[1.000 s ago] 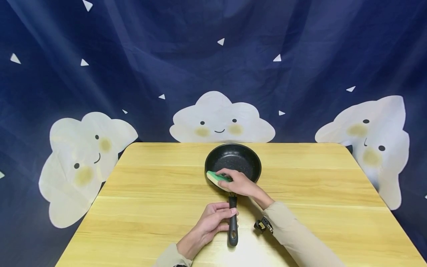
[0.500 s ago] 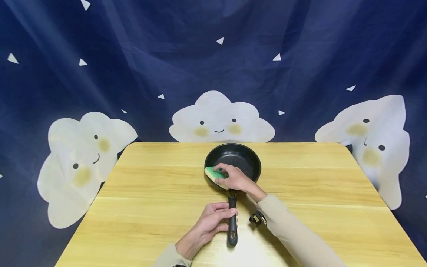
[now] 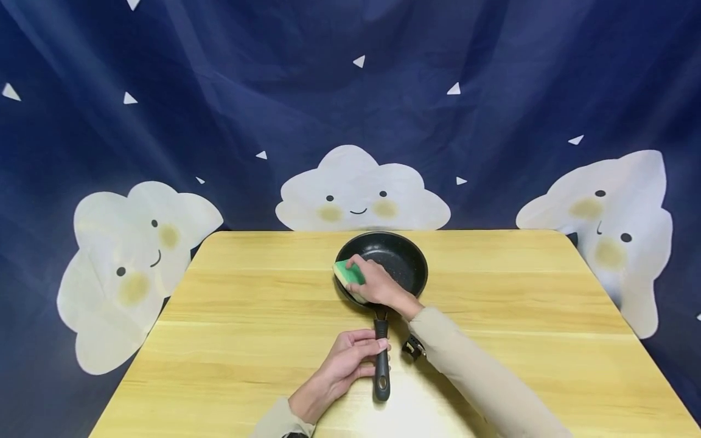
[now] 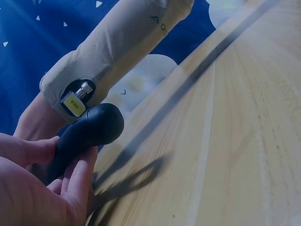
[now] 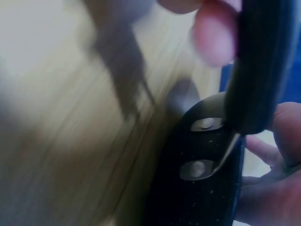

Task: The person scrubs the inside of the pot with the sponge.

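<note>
A black frying pan (image 3: 405,261) sits near the far edge of the table, its handle (image 3: 381,377) pointing toward me. My left hand (image 3: 342,365) grips that handle from the left, thumb on top and fingers underneath. My right hand (image 3: 375,283) holds a green and pale yellow sponge (image 3: 350,274) against the left side of the pan's rim. In the left wrist view, the rounded handle end (image 4: 106,123) pokes out past the thumb and fingers of the left hand. The right wrist view shows two rivets (image 5: 197,168) inside the pan by the handle; the sponge is hidden there.
The light wooden table (image 3: 246,292) runs out to both sides of the pan. A dark blue curtain (image 3: 306,73) with white clouds hangs behind its far edge. Black straps with small devices (image 3: 413,348) are worn at the wrists.
My right hand has slid the sponge up and slightly left along the pan's left rim. The left hand keeps its hold on the handle, and the pan stays in place.
</note>
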The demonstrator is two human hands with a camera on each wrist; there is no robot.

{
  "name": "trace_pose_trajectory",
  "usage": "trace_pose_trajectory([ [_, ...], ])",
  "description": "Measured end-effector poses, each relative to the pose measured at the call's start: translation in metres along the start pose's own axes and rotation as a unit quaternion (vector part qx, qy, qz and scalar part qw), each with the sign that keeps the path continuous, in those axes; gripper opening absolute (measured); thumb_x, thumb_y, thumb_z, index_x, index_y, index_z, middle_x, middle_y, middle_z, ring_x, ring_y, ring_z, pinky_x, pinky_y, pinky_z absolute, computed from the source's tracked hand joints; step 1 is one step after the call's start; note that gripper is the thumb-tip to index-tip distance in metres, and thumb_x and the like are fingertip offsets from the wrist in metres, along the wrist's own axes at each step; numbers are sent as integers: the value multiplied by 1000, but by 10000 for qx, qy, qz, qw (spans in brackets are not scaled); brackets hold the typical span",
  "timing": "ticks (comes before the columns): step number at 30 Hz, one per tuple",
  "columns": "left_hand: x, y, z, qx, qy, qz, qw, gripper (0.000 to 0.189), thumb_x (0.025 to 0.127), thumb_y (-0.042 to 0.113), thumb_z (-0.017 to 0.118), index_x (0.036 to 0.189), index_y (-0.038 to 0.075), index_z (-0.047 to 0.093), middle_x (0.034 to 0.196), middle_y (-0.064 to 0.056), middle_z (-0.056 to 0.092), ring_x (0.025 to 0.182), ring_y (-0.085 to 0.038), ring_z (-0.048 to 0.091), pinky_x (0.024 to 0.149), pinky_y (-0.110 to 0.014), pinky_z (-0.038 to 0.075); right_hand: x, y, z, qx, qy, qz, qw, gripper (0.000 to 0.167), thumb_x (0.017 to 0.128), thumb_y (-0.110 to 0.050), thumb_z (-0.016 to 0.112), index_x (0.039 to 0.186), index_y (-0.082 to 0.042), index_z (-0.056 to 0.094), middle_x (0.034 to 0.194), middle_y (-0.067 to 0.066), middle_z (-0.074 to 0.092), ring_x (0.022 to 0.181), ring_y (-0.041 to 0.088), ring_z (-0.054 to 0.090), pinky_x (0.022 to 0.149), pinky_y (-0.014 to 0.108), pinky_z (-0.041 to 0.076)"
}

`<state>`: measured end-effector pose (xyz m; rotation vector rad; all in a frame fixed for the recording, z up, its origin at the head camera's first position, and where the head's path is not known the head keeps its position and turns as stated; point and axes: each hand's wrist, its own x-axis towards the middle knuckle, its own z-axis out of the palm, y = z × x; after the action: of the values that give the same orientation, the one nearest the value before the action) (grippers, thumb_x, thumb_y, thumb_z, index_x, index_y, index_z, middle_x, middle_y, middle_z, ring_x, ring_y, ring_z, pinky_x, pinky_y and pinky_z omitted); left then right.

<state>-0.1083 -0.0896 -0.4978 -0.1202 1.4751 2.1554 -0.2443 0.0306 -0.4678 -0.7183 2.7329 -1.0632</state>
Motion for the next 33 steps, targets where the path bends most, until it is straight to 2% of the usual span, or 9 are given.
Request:
trace_pose_trajectory([
  [7,0,-1,1,0,53,-29,10000,34,95,8,72,121,-12,63,100,-14,74,80,-17,71,67,-28,64,6,4,4,-366,226,-77,9990,39,97,-19,73,129,-14,51,119,22,55,100,38,52,80,46,50],
  [11,0,-1,1,-23,101,-5,9999,33,94,8,73,120,-10,63,101,-15,74,80,-19,72,67,-29,64,11,8,5,-748,383,-248,9962,40,98,-18,73,132,-14,51,118,20,53,100,37,51,76,47,52],
  [18,-1,-1,1,-117,105,50,9999,30,93,5,72,118,-10,63,95,-10,74,77,-18,72,67,-32,65,16,16,6,-1298,611,-455,9886,38,99,-18,71,132,-16,52,116,18,51,101,38,51,72,48,55],
  [21,0,-1,3,-146,134,68,9998,30,93,4,72,117,-10,62,93,-9,73,76,-17,71,68,-35,65,19,19,2,-1402,592,-446,9873,37,98,-16,71,130,-16,53,116,18,51,98,37,50,71,48,55],
  [26,1,0,4,-200,164,90,9996,30,94,3,72,118,-11,62,92,-8,71,75,-15,69,70,-38,65,24,23,-7,-1579,559,-411,9850,40,94,-13,76,127,-16,54,118,18,51,98,38,49,78,52,51],
  [33,0,-1,6,-282,215,87,9993,28,94,1,71,117,-11,63,93,-10,71,78,-17,70,73,-42,65,26,31,-12,-2200,561,-390,9731,40,92,-12,78,127,-20,59,129,18,50,106,38,47,75,46,44],
])
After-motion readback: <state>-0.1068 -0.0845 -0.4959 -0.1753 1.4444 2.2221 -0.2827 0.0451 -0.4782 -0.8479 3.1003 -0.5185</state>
